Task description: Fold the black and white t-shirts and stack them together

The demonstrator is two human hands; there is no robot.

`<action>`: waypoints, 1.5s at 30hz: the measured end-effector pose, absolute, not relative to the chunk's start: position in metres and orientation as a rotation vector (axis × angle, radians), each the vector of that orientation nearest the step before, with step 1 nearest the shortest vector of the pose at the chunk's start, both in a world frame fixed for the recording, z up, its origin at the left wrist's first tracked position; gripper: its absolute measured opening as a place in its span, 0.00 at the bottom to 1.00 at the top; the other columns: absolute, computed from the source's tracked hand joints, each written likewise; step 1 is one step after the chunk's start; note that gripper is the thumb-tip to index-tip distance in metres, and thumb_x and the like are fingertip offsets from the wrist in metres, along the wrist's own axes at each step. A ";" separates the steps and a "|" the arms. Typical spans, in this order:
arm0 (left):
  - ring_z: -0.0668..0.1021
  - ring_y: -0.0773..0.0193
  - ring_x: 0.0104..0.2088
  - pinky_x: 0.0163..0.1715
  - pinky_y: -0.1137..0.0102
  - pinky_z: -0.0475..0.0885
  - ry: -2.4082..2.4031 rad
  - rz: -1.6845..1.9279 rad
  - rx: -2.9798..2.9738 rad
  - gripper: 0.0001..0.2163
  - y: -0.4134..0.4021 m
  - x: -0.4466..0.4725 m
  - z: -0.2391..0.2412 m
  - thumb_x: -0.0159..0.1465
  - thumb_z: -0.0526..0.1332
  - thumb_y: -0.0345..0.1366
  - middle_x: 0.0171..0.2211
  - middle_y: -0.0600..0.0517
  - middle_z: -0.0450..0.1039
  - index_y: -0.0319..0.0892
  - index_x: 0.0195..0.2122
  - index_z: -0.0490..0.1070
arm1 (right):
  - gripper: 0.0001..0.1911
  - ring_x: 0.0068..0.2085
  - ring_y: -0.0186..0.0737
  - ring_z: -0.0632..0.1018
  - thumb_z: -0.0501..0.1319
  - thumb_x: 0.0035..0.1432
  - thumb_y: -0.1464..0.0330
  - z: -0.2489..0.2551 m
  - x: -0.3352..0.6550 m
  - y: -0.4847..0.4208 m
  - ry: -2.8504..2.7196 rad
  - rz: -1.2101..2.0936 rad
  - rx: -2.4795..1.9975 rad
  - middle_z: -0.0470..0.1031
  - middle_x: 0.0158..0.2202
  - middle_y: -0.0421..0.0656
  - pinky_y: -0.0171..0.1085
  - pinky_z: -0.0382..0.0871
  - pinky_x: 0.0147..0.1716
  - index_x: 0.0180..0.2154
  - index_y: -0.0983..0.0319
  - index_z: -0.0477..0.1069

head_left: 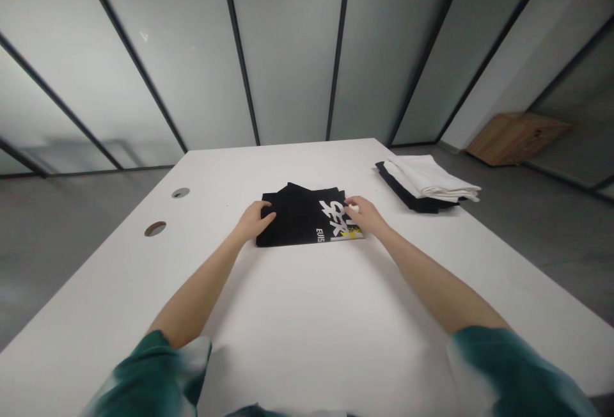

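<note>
A folded black T-shirt (295, 219) with large white lettering and a patch of yellow print lies on the white table (307, 302). My left hand (254, 219) grips its left edge, the thumb lying over the cloth. At the opposite side, my right hand (365, 213) holds the right edge beside the print, thumb and fingers bent around it. The fingertips of both hands are partly hidden by the cloth. A dark flap sticks up a little past the shirt's far edge.
To the right, a stack of folded white cloth (429, 177) rests on folded black cloth (416, 203) near the table's edge. Two round holes (155, 229) pierce the tabletop at left. A wooden cabinet (518, 139) stands on the floor beyond, and frosted panels (292, 52) line the back.
</note>
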State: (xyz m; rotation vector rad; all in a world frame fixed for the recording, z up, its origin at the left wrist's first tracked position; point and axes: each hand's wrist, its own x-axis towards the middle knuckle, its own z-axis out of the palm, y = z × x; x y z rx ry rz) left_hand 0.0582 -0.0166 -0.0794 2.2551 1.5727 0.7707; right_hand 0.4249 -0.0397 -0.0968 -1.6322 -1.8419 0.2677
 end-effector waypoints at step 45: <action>0.71 0.49 0.58 0.61 0.54 0.61 1.563 0.511 2.550 0.24 -0.029 0.081 -0.104 0.64 0.55 0.54 0.56 0.43 0.73 0.43 0.52 0.73 | 0.22 0.50 0.51 0.76 0.53 0.65 0.56 -0.102 0.398 -0.061 -2.098 0.071 -1.747 0.78 0.50 0.52 0.44 0.66 0.49 0.49 0.62 0.76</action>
